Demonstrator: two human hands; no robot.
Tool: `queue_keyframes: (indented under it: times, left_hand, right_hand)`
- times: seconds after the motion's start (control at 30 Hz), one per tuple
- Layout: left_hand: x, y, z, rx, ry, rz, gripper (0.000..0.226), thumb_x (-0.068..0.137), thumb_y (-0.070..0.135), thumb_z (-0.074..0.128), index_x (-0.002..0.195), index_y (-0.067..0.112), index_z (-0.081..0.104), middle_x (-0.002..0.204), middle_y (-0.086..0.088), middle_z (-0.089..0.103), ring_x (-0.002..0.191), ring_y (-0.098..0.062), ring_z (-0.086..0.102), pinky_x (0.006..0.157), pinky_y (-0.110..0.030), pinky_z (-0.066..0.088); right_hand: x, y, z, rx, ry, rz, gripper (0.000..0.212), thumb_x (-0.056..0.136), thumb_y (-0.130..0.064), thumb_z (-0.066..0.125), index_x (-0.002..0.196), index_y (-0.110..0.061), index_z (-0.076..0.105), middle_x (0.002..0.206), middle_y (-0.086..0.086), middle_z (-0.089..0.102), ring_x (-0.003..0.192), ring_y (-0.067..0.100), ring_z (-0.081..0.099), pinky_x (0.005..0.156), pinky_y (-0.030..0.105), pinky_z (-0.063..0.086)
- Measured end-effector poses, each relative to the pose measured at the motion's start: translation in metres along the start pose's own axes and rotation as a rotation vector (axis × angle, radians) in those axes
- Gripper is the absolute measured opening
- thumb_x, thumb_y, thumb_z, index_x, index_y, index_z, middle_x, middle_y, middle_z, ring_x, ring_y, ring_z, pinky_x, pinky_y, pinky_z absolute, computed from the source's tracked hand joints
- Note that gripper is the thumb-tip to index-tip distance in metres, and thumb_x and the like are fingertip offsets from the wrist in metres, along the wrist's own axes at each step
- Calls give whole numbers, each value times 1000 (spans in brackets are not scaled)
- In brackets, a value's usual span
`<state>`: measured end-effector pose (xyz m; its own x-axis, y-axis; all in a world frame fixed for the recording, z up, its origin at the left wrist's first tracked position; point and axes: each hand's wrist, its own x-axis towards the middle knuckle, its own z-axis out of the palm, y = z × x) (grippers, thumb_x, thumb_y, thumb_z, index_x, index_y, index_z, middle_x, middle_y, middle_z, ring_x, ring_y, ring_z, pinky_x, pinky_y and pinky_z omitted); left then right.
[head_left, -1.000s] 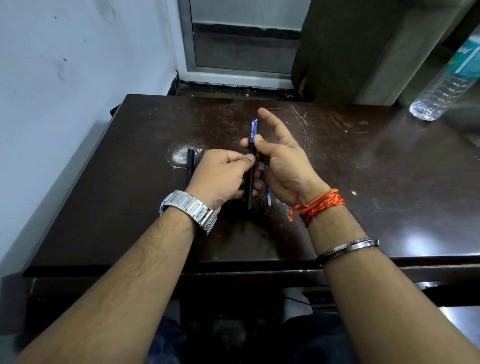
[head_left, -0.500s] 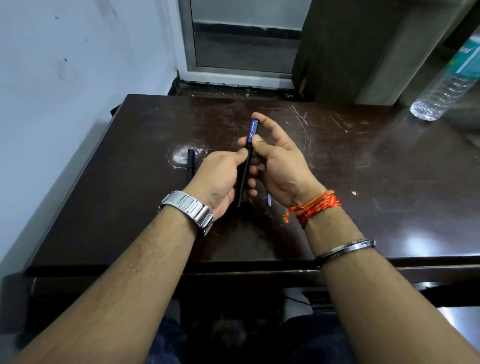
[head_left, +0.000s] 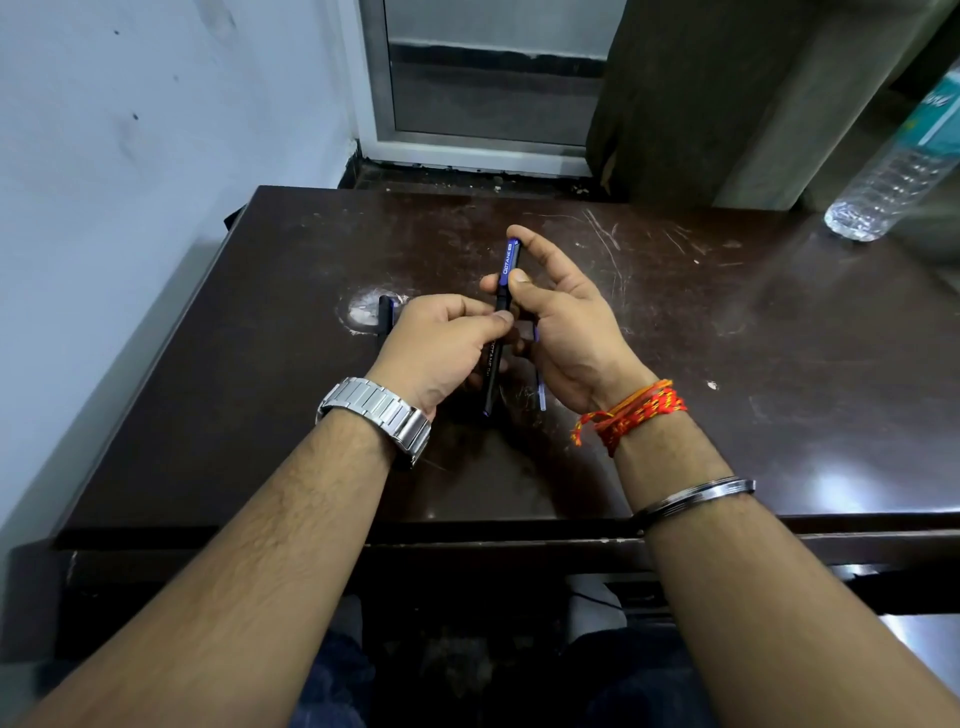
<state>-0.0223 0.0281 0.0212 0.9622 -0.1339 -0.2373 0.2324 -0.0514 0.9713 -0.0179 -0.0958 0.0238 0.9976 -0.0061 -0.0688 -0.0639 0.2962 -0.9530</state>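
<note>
A black pen with a blue cap (head_left: 502, 306) is held above the dark wooden table (head_left: 727, 364), its cap end pointing away from me. My left hand (head_left: 441, 348) pinches the black barrel near its middle with thumb and fingers. My right hand (head_left: 561, 322) pinches the blue cap between thumb and fingers, with the index finger stretched along the cap's tip. A second dark pen (head_left: 385, 317) lies on the table just left of my left hand. A thin blue part (head_left: 540, 384) lies on the table under my right hand, mostly hidden.
A clear plastic water bottle (head_left: 893, 171) stands at the table's far right. A white wall runs along the left side. Behind the table are a metal-framed door and a dark curtain. The table's front edge is just below my wrists.
The pen has been turned a little more upright and nudged to the right. Both hands keep their hold on it and have barely moved.
</note>
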Motion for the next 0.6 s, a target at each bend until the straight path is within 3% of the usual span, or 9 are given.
queue_keyframes:
  times: [0.17, 0.3, 0.37, 0.43, 0.6]
  left_hand:
    - [2, -1, -3, 31, 26, 27, 22, 85, 16, 73, 66, 24, 78, 79, -11, 77, 67, -24, 71, 74, -41, 57]
    - [1, -3, -3, 74, 42, 95, 19, 84, 16, 75, 69, 27, 79, 83, -12, 77, 84, -37, 74, 82, -54, 60]
    - [1, -5, -3, 88, 70, 122, 16, 82, 17, 76, 69, 26, 79, 81, -13, 77, 84, -41, 73, 81, -58, 59]
    - [1, -6, -2, 117, 106, 147, 15, 81, 18, 78, 67, 26, 78, 73, -9, 76, 72, -33, 73, 79, -56, 59]
    - [3, -9, -2, 172, 134, 196, 19, 80, 16, 79, 65, 26, 75, 64, 1, 75, 58, -13, 69, 72, -46, 62]
  right_hand:
    - [0, 0, 0, -26, 7, -12, 37, 101, -1, 43, 124, -27, 56, 88, 8, 65, 83, 27, 53, 67, 39, 34]
    - [-1, 0, -1, 11, -29, -10, 37, 101, -1, 42, 125, -26, 55, 89, 9, 64, 74, 19, 57, 69, 38, 42]
    - [0, 2, -1, 21, -47, -9, 38, 101, -1, 42, 127, -26, 54, 88, 9, 63, 69, 16, 59, 64, 33, 48]
    - [1, 3, -2, 26, -50, -11, 38, 101, -2, 43, 128, -25, 54, 86, 8, 64, 69, 14, 60, 58, 25, 52]
    - [4, 8, -2, -12, -43, -29, 37, 100, -1, 45, 128, -24, 54, 85, 9, 63, 73, 14, 60, 60, 21, 52]
